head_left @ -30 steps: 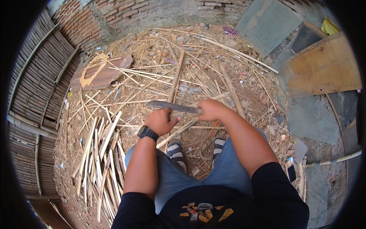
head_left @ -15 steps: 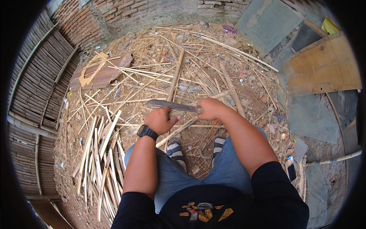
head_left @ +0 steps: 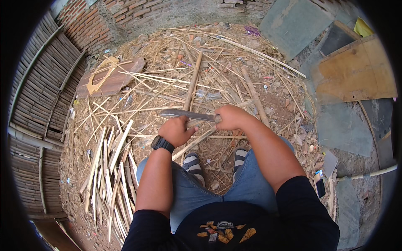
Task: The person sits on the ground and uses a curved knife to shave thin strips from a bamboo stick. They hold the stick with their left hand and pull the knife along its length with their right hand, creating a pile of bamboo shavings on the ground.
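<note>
A machete (head_left: 188, 115) with a dark, worn blade lies roughly level across the space in front of my knees, its tip toward the left. My right hand (head_left: 229, 117) is wrapped round its handle, which is mostly hidden in the fist. At the blade, on its near side, my left hand (head_left: 176, 130) has its fingers curled against the metal, with the thumb standing out to the right. The fingertips are partly hidden by the blade. Just below both hands a pale bamboo strip (head_left: 197, 142) slants up to the right.
A pile of split bamboo strips (head_left: 111, 180) lies left of my legs. Round poles (head_left: 193, 81) and straw litter the ground ahead. A slatted bamboo panel (head_left: 42, 104) stands left, a brick wall (head_left: 125, 19) behind, sheets and boards (head_left: 356, 71) right. A phone (head_left: 320, 188) is near my right elbow.
Almost nothing differs. My right hand has shifted very slightly left and up along with the machete handle; my left hand stays at the blade.
</note>
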Motion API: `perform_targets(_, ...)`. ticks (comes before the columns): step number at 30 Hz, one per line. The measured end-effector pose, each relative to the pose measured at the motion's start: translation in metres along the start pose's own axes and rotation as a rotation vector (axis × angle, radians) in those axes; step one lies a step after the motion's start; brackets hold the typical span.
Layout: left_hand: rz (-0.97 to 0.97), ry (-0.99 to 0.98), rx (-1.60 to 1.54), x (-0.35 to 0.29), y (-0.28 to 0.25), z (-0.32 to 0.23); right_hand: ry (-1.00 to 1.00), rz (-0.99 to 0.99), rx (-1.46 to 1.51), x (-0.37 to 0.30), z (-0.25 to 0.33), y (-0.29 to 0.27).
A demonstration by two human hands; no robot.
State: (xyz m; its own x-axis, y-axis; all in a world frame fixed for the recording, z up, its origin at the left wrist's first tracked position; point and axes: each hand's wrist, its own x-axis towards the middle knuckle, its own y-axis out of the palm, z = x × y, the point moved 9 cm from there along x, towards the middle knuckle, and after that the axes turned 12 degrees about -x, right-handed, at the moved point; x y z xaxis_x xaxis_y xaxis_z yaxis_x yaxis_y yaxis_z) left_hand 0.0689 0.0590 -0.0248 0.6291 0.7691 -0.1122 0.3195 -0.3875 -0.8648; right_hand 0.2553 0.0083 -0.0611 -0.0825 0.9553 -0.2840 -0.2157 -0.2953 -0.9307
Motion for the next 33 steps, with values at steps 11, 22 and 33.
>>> perform_targets(11,-0.242,0.006,-0.077,-0.003,-0.032,0.011,0.164,-0.173,-0.011,-0.037,-0.020,-0.052)
perform_targets(22,-0.509,0.073,-0.194,-0.011,-0.055,0.011,0.098,-0.285,0.080,-0.042,-0.026,-0.068)
perform_targets(33,-0.574,0.093,-0.212,-0.016,-0.061,0.011,0.076,-0.245,0.115,-0.045,-0.025,-0.067)
